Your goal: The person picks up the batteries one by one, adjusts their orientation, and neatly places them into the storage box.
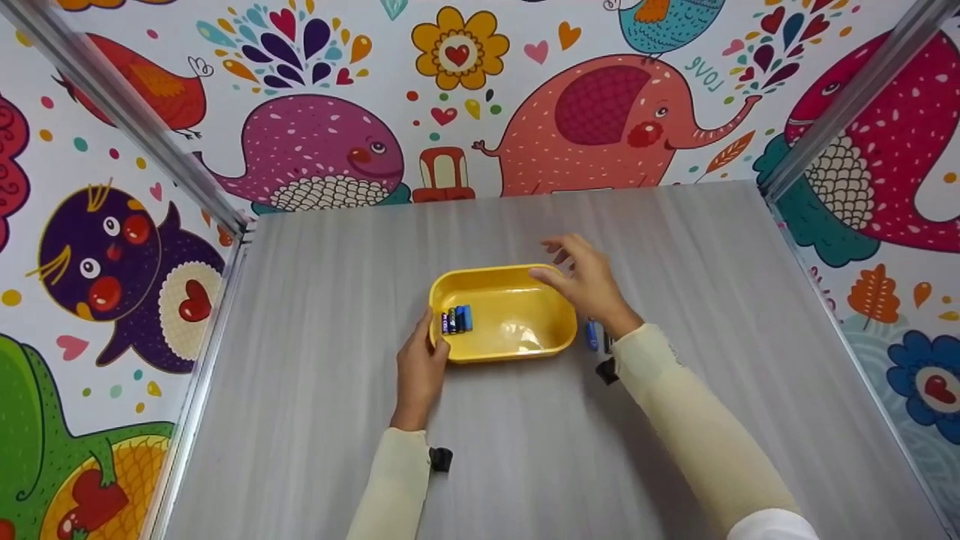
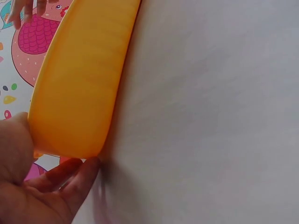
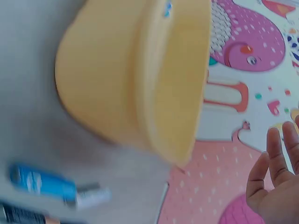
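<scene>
A yellow tray [image 1: 510, 355] lies on the table, its left end gripped by my left hand [image 1: 421, 371]. In the left wrist view, my left hand [image 2: 51, 186] has thumb and fingers around the tray's end [image 2: 77, 93]. Several small batteries [image 1: 456, 320] sit side by side inside, against the tray's left end. My right hand [image 1: 589, 281] is over the tray's upper right corner, fingers loosely bent and holding nothing. Seen from the right wrist, that hand [image 3: 278, 182] is apart from the tray [image 3: 103, 70].
Right of the tray, partly under my right forearm, lie a blue cylinder [image 1: 592, 335] and a dark one [image 1: 607, 341]. The right wrist view shows the blue cylinder [image 3: 46, 182] blurred, with a whitish piece [image 3: 93, 197] beside it. Patterned walls and metal rails border the grey table [image 1: 322, 300].
</scene>
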`<state>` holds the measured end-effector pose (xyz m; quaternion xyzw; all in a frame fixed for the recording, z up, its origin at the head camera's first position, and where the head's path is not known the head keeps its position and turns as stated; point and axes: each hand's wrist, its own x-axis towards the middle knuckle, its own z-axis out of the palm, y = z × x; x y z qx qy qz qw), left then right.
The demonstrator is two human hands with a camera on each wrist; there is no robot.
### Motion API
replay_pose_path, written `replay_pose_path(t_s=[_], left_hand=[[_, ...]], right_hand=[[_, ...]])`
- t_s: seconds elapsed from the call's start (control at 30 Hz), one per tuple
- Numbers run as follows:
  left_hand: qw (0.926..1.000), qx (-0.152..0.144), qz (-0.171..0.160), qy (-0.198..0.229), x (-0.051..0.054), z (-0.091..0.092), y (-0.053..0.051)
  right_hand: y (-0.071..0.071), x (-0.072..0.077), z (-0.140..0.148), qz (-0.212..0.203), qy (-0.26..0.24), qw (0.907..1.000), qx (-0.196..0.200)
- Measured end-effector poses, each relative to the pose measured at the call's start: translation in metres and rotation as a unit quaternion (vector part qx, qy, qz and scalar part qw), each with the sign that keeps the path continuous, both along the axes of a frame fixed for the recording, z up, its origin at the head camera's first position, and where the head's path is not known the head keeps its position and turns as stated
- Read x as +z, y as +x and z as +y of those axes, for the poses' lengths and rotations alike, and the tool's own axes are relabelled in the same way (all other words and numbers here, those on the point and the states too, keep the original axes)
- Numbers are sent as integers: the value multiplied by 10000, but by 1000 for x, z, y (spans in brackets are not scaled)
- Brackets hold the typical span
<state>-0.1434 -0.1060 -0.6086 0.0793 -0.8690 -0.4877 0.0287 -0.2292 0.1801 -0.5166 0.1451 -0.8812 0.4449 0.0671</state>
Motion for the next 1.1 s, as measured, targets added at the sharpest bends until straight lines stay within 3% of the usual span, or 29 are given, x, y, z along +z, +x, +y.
replay_pose_path(t_s=[0.23, 0.4, 0.7, 1.1], left_hand=[[10000, 25, -70, -27, 1, -1, 1], [10000, 40, -30, -56, 1, -1, 1], [9999, 18, -156, 41, 0, -1, 0], [9999, 25, -159, 29, -1, 1, 1]], right_hand=[[0, 6, 38, 163, 183, 9992, -306], [3, 1, 62, -37, 387, 9984, -420], [10, -26, 95, -691, 744, 9938, -458], [20, -61, 127, -1004, 886, 9904, -350]])
